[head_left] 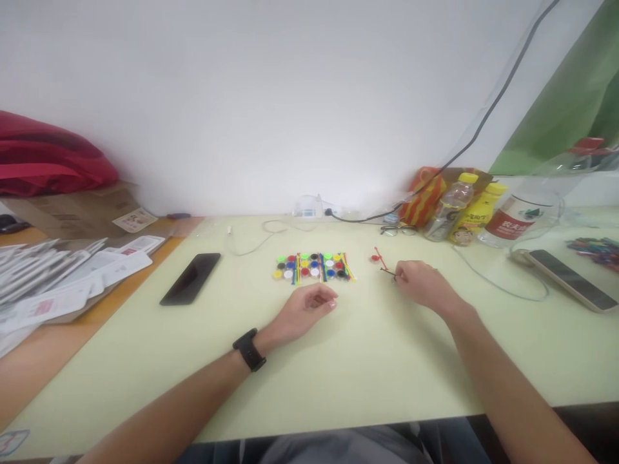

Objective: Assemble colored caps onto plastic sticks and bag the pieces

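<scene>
My left hand (pixel 305 310) rests on the table with fingers loosely curled, a gap between thumb and fingertips, and nothing visible in it. Just beyond it lie clear packs of small round pieces (pixel 314 265) in green, red, blue, white, yellow and black, with thin coloured sticks (pixel 322 267) between the rows. On the right, my right hand (pixel 416 281) is closed, its fingertips pinching a thin black stick (pixel 387 272) near the tabletop. Close to that stick are a thin red stick (pixel 382 259) and a red round piece (pixel 374 258).
A dark phone (pixel 191 279) lies at left, beside stacked white packets (pixel 53 277) and a cardboard box (pixel 77 209). Bottles (pixel 449 206), glasses (pixel 397 230) and a large jug (pixel 520 219) stand or lie at back right. Another phone (pixel 573 280) and coloured sticks (pixel 594 251) are far right.
</scene>
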`<state>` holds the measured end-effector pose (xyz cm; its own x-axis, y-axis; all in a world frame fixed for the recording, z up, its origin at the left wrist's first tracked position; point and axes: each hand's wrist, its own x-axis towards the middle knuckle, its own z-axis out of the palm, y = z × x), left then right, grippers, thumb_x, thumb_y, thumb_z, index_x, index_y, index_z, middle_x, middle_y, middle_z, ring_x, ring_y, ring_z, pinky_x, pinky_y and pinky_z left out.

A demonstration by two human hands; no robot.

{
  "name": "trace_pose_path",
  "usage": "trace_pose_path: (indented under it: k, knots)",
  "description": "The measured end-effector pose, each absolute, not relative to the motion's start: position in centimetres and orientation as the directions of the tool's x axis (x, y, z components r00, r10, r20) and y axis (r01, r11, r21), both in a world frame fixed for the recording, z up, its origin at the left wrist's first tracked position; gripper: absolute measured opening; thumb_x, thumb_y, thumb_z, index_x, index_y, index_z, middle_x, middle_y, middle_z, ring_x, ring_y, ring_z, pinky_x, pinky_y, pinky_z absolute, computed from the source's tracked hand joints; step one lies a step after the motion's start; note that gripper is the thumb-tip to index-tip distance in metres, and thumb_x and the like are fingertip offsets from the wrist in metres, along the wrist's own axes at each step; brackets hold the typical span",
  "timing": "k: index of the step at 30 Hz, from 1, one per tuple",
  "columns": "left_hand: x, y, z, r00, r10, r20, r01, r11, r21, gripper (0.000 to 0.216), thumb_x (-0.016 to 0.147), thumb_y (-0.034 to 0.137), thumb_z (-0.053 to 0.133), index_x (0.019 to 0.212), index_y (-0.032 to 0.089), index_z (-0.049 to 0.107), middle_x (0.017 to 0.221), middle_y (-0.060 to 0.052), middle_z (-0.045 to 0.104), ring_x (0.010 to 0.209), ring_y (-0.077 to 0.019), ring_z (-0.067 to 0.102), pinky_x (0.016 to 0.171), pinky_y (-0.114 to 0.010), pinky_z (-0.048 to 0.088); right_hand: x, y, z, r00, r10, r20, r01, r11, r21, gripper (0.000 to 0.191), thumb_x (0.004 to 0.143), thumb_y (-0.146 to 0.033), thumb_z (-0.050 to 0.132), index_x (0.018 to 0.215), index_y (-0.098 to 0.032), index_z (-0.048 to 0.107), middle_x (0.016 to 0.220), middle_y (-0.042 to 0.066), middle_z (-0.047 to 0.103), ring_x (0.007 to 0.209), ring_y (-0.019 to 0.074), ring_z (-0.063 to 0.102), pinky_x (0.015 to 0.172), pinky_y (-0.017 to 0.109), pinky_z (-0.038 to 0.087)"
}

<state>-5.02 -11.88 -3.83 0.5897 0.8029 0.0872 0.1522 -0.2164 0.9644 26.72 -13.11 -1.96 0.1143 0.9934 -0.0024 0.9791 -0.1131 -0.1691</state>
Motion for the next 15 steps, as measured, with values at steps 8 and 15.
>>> trace_pose_path:
  k: [8, 15]
  knots:
    - [-5.1, -11.9, -3.9, 0.602, 0.794, 0.085, 0.178, -0.237, 0.955, 0.025, 0.092, 0.042, 0.071, 0.097, 0.018, 0.073, 0.1, -0.008, 0.073, 0.093, -0.0206, 0.067, 0.087, -0.034, 0.053, 29.6, -12.6, -2.7, 0.169, 0.985, -0.035, 0.962, -0.173, -0.211, 0.014, 0.089, -0.022, 0.06, 0.078, -0.021, 0.067, 0.086, 0.01, 0.072, 0.075, 0.0223, 0.066, 0.064, 0.031, 0.04]
    - [-5.2, -11.9, -3.8, 0.604, 0.793, 0.078, 0.205, -0.249, 0.946, 0.024, 0.092, 0.042, 0.07, 0.096, 0.018, 0.074, 0.101, -0.008, 0.074, 0.092, -0.0206, 0.067, 0.086, -0.034, 0.053, 30.5, -12.3, -3.2, 0.241, 0.97, -0.038, 0.968, -0.243, -0.064, 0.011, 0.087, -0.017, 0.057, 0.082, -0.019, 0.066, 0.086, 0.012, 0.069, 0.077, 0.0242, 0.065, 0.064, 0.032, 0.038]
